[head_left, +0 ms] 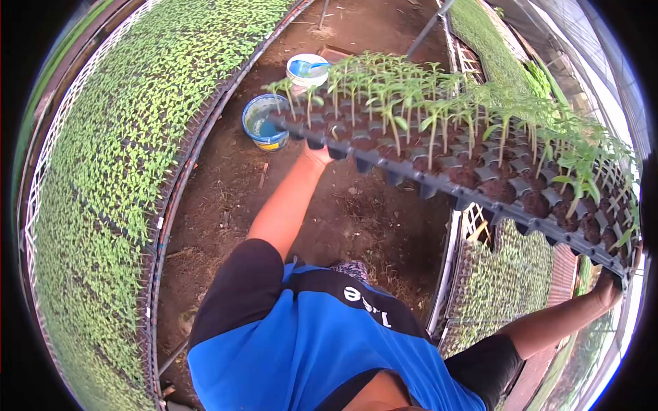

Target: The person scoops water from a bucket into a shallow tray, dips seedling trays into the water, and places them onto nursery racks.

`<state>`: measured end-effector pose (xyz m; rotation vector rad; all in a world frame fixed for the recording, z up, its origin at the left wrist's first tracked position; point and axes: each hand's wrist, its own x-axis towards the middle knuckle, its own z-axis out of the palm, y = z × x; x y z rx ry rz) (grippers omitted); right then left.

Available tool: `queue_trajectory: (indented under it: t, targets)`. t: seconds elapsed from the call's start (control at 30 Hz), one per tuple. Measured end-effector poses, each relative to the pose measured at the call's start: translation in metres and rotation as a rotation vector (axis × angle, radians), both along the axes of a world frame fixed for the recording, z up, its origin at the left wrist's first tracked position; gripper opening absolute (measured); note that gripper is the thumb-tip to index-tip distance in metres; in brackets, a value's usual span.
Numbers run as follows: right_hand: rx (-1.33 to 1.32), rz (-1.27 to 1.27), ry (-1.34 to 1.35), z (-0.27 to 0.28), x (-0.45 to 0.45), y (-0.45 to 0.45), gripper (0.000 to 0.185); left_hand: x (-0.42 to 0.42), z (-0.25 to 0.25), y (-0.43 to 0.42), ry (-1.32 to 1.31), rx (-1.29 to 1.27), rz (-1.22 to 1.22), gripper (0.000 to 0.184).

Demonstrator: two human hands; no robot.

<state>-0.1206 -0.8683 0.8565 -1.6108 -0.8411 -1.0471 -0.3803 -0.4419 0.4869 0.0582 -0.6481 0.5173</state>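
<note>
A dark plastic cell tray (pixel 404 168) full of soil and green seedlings (pixel 432 123) is held up in the air, slanting down to the right. My left hand (pixel 319 154) supports its underside near the left end; most of the fingers are hidden beneath it. At the far right corner, my right hand (pixel 608 289) grips the tray's end from below, its fingers partly out of sight. The seedlings stand upright in their cells, and dark soil shows between the stems.
Beyond the tray's left end, a blue bucket (pixel 266 122) and a white bucket (pixel 299 79) stand on the dirt floor (pixel 226 198). A long bench of seedlings (pixel 130 157) curves along the left. More seedling trays (pixel 510 274) lie on the right bench.
</note>
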Motion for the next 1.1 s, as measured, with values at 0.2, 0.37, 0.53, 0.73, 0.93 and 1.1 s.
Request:
queue_trajectory:
  t: [0.2,0.37,0.53,0.73,0.93,1.1]
  targets:
    - [-0.191,0.729,0.544,-0.105,0.088,0.184,0.04,-0.063,-0.078,0.037,0.56,-0.115,0.426,0.051]
    - [-0.104,1.321,1.453,-0.185,0.157,0.309,0.029,-0.016,-0.138,0.062,0.926,-0.156,0.472,0.052]
    - [0.082,1.341,1.662,-0.251,0.236,0.41,0.022,0.069,-0.154,0.129,1.096,-0.136,0.43,0.053]
    - [0.081,1.139,1.683,-0.285,0.303,0.526,0.015,0.189,-0.181,0.234,1.211,-0.121,0.251,0.053]
    - [0.105,1.036,1.72,-0.332,0.387,0.649,0.013,0.312,-0.247,0.378,1.402,-0.14,0.026,0.044]
    - [-0.012,0.826,1.734,-0.378,0.471,0.762,0.008,0.42,-0.26,0.499,1.65,-0.092,0.064,0.062]
